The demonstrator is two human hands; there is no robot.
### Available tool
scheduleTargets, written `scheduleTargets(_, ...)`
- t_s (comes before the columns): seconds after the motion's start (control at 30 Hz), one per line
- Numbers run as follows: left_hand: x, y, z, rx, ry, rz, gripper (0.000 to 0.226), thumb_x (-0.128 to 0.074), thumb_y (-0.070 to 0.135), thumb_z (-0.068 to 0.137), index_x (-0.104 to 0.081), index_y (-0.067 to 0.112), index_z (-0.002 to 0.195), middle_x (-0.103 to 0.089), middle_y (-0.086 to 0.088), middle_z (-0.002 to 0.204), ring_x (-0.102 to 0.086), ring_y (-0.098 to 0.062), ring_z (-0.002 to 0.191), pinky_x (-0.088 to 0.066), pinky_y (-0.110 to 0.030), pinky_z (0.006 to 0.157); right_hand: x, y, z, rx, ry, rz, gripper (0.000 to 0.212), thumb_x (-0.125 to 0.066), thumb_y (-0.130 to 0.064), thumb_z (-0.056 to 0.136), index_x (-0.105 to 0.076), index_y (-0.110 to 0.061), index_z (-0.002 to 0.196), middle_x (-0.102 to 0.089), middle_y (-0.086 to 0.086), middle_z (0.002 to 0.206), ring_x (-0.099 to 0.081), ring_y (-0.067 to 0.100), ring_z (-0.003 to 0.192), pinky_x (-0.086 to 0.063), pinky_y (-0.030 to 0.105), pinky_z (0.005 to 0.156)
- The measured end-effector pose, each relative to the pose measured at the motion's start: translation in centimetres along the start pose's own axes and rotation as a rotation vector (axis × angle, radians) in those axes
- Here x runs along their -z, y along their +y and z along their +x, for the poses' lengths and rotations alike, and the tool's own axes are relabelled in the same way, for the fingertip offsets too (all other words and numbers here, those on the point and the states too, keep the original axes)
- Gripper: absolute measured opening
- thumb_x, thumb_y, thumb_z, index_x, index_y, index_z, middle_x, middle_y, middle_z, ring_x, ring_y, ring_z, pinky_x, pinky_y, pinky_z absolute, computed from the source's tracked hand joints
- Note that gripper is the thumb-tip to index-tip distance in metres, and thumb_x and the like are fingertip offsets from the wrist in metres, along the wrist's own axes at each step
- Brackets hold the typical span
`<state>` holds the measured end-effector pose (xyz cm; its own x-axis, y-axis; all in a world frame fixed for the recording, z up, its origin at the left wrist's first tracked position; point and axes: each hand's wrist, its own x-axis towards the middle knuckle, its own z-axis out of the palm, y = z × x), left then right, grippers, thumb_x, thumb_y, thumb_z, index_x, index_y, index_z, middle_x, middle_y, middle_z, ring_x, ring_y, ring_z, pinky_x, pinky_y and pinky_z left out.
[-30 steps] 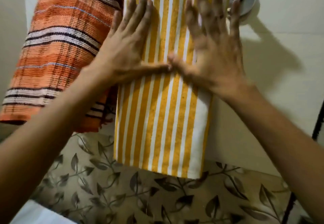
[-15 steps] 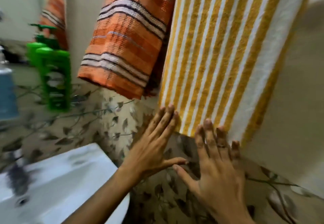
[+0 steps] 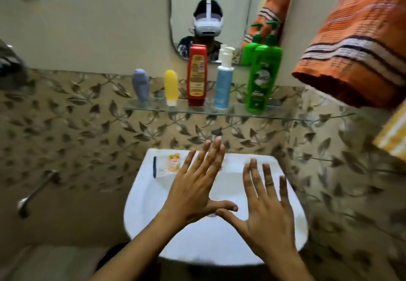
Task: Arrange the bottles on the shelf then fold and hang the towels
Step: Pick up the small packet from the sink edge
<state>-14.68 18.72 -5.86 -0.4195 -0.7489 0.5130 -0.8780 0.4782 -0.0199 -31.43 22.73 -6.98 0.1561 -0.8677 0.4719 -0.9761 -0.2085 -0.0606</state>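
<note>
In the head view, both hands hover flat and palm-down over the white sink in the lower middle of the frame, holding nothing. The left hand has straight fingers fanned toward the wall; the right hand has its fingers likewise straight and spread, and the two thumbs nearly meet between them. The task's things lie up the frame from the hands. On the glass shelf across the middle stand five bottles in a row, all upright with their long axes vertical: from left, a grey-blue bottle, a yellow bottle, a red bottle, a blue pump bottle and a green pump bottle, each apart from its neighbour. The mirror behind repeats the taller ones. The orange striped towel hangs in the upper right of the frame, and a corner of the yellow striped towel shows at the right edge below it; their rail is out of frame. The towels lie up and to the right of the hands, so the right hand is nearer them, while the left is nearer the smaller bottles. The sink bowl looks empty of loose items; a small printed sachet lies on its back rim, just left of the left hand's fingers. Judging by the ordered row and the hung towels, the task looks done or nearly so.
</note>
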Motion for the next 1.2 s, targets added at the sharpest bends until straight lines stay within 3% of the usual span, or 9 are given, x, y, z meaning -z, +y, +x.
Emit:
scheduleTargets(0.17, -0.8, -6.0, -4.3, 0.22, -0.092, 0.06, 0.113, -0.027, 0.087, 0.073, -0.002, 0.01, 0.151, 0.005, -0.004, 0.16, 0.005, -0.02, 0.147, 0.001, -0.036, 0.118, -4.7, -5.4, 2.6, 0.147, -0.152, 0.086, 0.099, -0.02, -0.083, 0.081, -0.04, -0.008, 0.143, -0.034, 0.006, 0.152, -0.016, 0.019, 0.145, 0.0, 0.04, 0.119)
scheduleTargets(0.43, -6.2, -12.9, -5.2, 0.516, -0.205, -0.03, 0.112, -0.023, 0.089, 0.072, -0.021, 0.009, 0.149, -0.017, -0.011, 0.155, -0.019, -0.026, 0.143, -0.002, -0.033, 0.114, -12.2, -9.3, 7.9, 0.161, -0.379, 0.175, 0.101, -0.016, -0.085, 0.079, -0.056, -0.008, 0.131, -0.053, 0.005, 0.138, -0.046, 0.022, 0.132, 0.0, 0.041, 0.116)
scheduleTargets(0.57, -10.3, -16.0, -3.5, 0.546, -0.262, -0.057, 0.117, -0.005, 0.093, 0.065, -0.015, 0.014, 0.151, -0.007, -0.009, 0.156, -0.016, -0.029, 0.145, -0.003, -0.039, 0.116, -17.1, -9.2, 11.2, 0.099, -0.425, 0.324, 0.129, 0.007, -0.094, 0.051, -0.01, -0.014, 0.152, -0.004, -0.001, 0.159, -0.001, 0.014, 0.148, 0.025, 0.03, 0.11)
scheduleTargets(0.63, -12.2, -17.2, -2.7, 0.593, -0.333, -0.093, 0.125, 0.009, 0.096, 0.049, 0.004, 0.022, 0.151, 0.006, -0.008, 0.159, 0.002, -0.024, 0.148, 0.013, -0.033, 0.112, -18.8, -9.3, 12.7, -0.008, -0.522, 0.428, 0.118, -0.012, -0.091, 0.062, -0.008, -0.016, 0.152, -0.006, 0.0, 0.161, -0.001, 0.014, 0.148, 0.01, 0.031, 0.116)
scheduleTargets(0.7, -14.3, -18.4, -2.0, 0.652, -0.384, -0.087, 0.13, 0.015, 0.095, 0.042, 0.007, 0.024, 0.151, -0.003, -0.008, 0.161, -0.001, -0.022, 0.149, 0.015, -0.033, 0.112, -21.2, -9.5, 13.7, -0.127, -0.564, 0.581, 0.093, -0.05, -0.073, 0.077, -0.027, -0.018, 0.147, -0.031, 0.0, 0.154, -0.027, 0.02, 0.142, -0.021, 0.035, 0.115)
scheduleTargets(0.8, -16.2, -19.5, -1.1, 0.752, -0.416, -0.03, 0.139, 0.017, 0.097, 0.036, -0.011, 0.023, 0.15, -0.031, 0.0, 0.152, -0.025, -0.022, 0.141, -0.001, -0.045, 0.118, -23.4, -9.5, 14.7, -0.27, -0.538, 0.839, 0.062, -0.074, -0.055, 0.068, -0.052, -0.031, 0.121, -0.061, -0.016, 0.114, -0.059, 0.012, 0.108, -0.048, 0.025, 0.081)
scheduleTargets(0.93, -16.2, -19.8, -0.4, 0.867, -0.481, 0.01, 0.116, -0.021, 0.097, 0.054, -0.027, 0.02, 0.14, -0.039, -0.002, 0.145, -0.032, -0.023, 0.134, -0.014, -0.046, 0.115, -24.5, -10.2, 15.2, -0.369, -0.515, 1.016, 0.051, -0.084, -0.036, 0.066, -0.055, -0.036, 0.109, -0.063, -0.024, 0.097, -0.059, -0.003, 0.092, -0.043, 0.007, 0.072)
scheduleTargets(1.03, -16.2, -19.9, -0.2, 0.898, -0.497, -0.07, 0.113, -0.017, 0.094, 0.046, -0.04, 0.018, 0.128, -0.048, 0.0, 0.133, -0.036, -0.023, 0.125, -0.021, -0.043, 0.107, -24.5, -10.7, 15.3, -0.457, -0.505, 1.164, 0.055, -0.085, -0.015, 0.067, -0.051, -0.037, 0.104, -0.062, -0.023, 0.097, -0.06, -0.003, 0.093, -0.045, 0.004, 0.073)
scheduleTargets(1.2, -17.1, -20.3, -0.4, 1.073, -0.333, -0.411, 0.063, -0.059, 0.074, 0.068, -0.053, 0.021, 0.103, -0.061, 0.003, 0.111, -0.039, -0.022, 0.117, -0.022, -0.035, 0.091, -24.1, -11.1, 15.1, -0.572, -0.37, 1.205, 0.038, -0.072, 0.001, 0.078, -0.06, -0.021, 0.106, -0.064, -0.014, 0.089, -0.066, -0.006, 0.078, -0.045, 0.002, 0.066)
